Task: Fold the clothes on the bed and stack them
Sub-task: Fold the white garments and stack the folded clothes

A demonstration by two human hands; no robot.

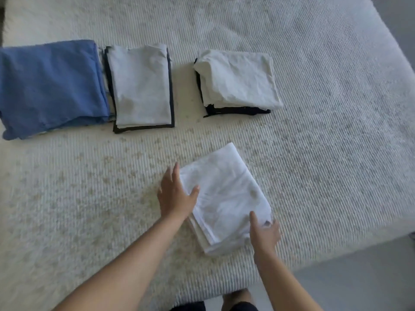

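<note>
Blue folded cloth lies far left on the bed, a grey-over-black stack just beside it, a cream-over-black stack further right. Nearer, the left hand lies with straight fingers against the white folded garment's left edge; the right hand pinches its near right corner.
</note>
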